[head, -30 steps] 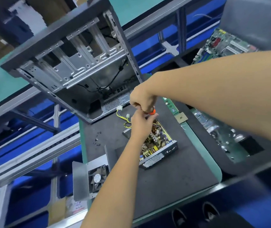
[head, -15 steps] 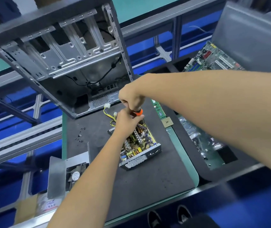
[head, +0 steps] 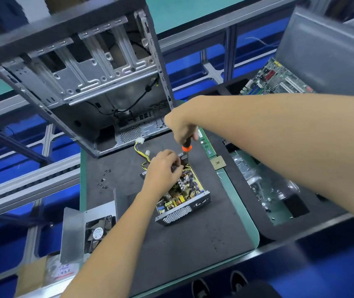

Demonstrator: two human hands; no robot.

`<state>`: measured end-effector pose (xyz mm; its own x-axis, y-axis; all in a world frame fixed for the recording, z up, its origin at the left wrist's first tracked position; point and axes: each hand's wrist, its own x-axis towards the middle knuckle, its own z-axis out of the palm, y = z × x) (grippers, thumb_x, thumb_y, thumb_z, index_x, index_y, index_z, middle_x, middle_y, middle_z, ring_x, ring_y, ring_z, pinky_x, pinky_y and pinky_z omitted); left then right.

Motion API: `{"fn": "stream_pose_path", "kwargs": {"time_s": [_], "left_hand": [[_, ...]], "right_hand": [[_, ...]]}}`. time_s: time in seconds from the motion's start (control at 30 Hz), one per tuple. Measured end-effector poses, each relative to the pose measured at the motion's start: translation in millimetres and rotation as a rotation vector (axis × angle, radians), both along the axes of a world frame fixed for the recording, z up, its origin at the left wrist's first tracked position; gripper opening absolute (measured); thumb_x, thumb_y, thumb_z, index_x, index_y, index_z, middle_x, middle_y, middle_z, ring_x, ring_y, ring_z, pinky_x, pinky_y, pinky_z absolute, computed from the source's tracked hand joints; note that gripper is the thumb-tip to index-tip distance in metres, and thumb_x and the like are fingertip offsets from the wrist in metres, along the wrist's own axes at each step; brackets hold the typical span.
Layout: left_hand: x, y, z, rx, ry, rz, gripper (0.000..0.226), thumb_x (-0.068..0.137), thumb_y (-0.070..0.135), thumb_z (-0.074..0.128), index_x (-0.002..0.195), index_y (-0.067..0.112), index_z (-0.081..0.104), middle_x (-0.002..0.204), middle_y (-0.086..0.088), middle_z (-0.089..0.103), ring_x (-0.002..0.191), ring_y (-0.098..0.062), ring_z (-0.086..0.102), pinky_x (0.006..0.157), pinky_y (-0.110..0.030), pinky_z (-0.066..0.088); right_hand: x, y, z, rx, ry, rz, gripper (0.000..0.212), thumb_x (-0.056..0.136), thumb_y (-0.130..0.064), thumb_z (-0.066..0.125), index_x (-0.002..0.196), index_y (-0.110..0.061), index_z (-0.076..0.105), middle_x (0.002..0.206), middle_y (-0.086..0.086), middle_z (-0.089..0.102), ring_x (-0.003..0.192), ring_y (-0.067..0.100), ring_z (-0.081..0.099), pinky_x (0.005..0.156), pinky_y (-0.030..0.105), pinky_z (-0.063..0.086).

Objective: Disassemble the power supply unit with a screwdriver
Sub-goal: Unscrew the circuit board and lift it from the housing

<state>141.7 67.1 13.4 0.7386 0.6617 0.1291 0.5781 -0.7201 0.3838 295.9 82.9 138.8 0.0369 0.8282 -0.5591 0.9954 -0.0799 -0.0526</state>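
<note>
While right hand (head: 181, 127) grips screwdriver (head: 186, 147), left hand (head: 163, 168) fingers curl on power supply unit (head: 184, 196); labels unreadable.

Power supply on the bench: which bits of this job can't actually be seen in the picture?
Head view only:
- Screwdriver tip and its screw: hidden behind the power supply wall.
- Left hand fingertips: curled out of sight.
- Loose screws: too small to count.
- Computer case: cut off by the top edge.
</note>
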Motion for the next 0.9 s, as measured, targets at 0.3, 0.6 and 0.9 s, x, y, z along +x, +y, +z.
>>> {"fn": "stream_pose_path", "kwargs": {"time_s": [0.3,0.6,0.9], "left_hand": [[1,-3,-6,0.296,0.223,-0.124,0.031,0.080,0.023,0.046,0.094,0.019,0.073,0.106,-0.006,0.060,0.094,-0.029,0.055,0.077,-0.039,0.042],[10,-7,-11,0.329,0.237,-0.042,0.033,0.079,0.026,0.035,0.082,0.012,0.065,0.103,-0.004,0.057,0.088,-0.028,0.049,0.075,-0.039,0.036],[12,-9,-16,0.368,0.155,-0.026,0.033,0.078,0.025,0.034,0.074,0.012,0.064,0.096,-0.004,0.059,0.083,-0.028,0.050,0.070,-0.038,0.038]], "right_hand": [[-5,-14,2,-0.026,0.017,0.004,0.011,0.082,-0.016,0.059,0.080,-0.005,0.062,0.066,0.015,0.071,0.041,0.022,0.065,0.054,0.028,0.054],[0,-10,-4,0.058,0.066,0.004,0.015,0.077,-0.018,0.061,0.068,-0.007,0.056,0.038,0.005,0.058,0.049,0.025,0.063,0.048,0.024,0.046],[4,-10,-6,0.069,0.066,0.023,0.016,0.078,-0.018,0.061,0.068,-0.007,0.054,0.038,0.006,0.058,0.046,0.025,0.062,0.050,0.025,0.048]]}}
